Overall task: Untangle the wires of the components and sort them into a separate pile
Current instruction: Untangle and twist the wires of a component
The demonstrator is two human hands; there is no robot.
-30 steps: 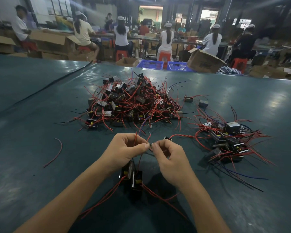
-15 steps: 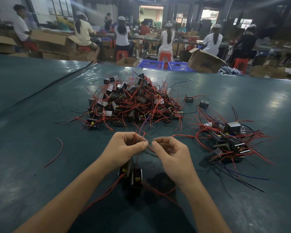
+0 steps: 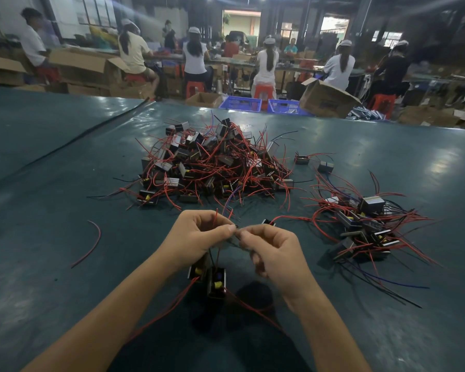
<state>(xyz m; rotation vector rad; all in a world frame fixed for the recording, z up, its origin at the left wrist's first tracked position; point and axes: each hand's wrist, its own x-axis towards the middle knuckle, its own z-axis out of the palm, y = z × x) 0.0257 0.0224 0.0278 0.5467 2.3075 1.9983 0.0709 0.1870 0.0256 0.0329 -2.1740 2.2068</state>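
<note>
My left hand (image 3: 196, 240) and my right hand (image 3: 275, 253) meet fingertip to fingertip over the green table (image 3: 51, 277), both pinching thin wires. Two small black components (image 3: 210, 277) with yellow parts hang just below my left hand, their red wires trailing toward me. A large tangled pile of components (image 3: 212, 165) with red wires lies beyond my hands. A smaller pile (image 3: 360, 224) with red, black and blue wires sits to the right.
A loose red wire (image 3: 91, 242) lies on the table at the left. Two single components (image 3: 313, 162) sit between the piles. Past the table's far edge are blue crates (image 3: 261, 106), cardboard boxes (image 3: 328, 99) and several seated people.
My fingertips have drawn closer together on the wires. The hanging components have shifted slightly; the piles have not changed.
</note>
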